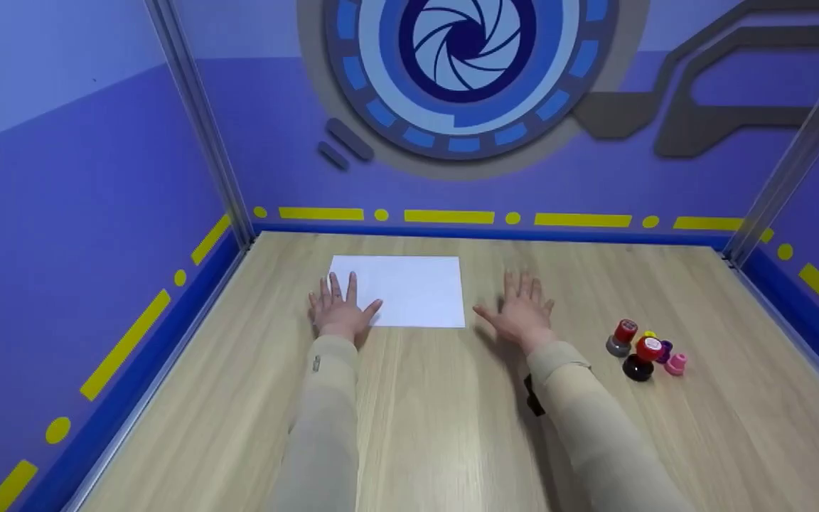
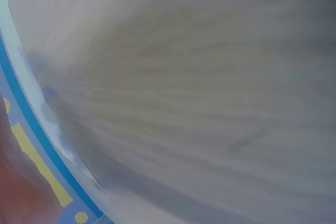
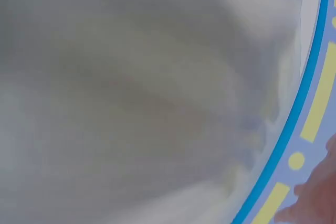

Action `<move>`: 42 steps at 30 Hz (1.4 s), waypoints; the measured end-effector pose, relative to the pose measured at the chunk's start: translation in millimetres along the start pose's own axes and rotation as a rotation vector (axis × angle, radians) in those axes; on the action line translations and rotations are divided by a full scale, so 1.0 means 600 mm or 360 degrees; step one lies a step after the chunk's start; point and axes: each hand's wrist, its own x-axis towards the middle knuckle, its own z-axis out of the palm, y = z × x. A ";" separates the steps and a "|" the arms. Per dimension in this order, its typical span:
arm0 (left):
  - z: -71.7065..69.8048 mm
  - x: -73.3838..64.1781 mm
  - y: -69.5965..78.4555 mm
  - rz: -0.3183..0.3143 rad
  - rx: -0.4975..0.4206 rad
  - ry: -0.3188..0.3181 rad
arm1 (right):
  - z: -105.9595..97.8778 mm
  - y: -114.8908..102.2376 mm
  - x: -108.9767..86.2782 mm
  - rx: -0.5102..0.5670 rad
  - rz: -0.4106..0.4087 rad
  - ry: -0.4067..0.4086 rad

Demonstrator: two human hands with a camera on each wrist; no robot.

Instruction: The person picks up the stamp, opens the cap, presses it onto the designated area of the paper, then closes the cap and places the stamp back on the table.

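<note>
left hand (image 1: 340, 314) over paper (image 1: 418, 291) — white, flat, rectangular (near-left corner hidden)

The paper (image 1: 416, 291) lies on the far part of the table (image 1: 751, 412), left of its middle. The left hand (image 1: 342, 314) is over its near left corner; the right hand (image 1: 522, 317) is right of it, apart. Farther right and nearer, the far stamp (image 1: 623, 338) stands left of the near stamp (image 1: 643, 360), with small pieces (image 1: 675, 365) behind and right. The far wall (image 1: 409, 186) is behind the table.
</note>
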 end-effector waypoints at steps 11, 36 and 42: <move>-0.001 -0.018 -0.006 -0.0086 -0.0279 -0.0120 | 0.052 -0.085 -0.007 0.0142 -0.0177 -0.0123; 0.016 -0.028 0.088 0.0170 -0.0051 -0.0147 | 0.059 -0.067 -0.010 0.0090 -0.0082 -0.0183; 0.015 -0.037 0.096 0.0321 -0.0075 -0.0180 | 0.042 -0.033 -0.017 0.0284 -0.0061 -0.0183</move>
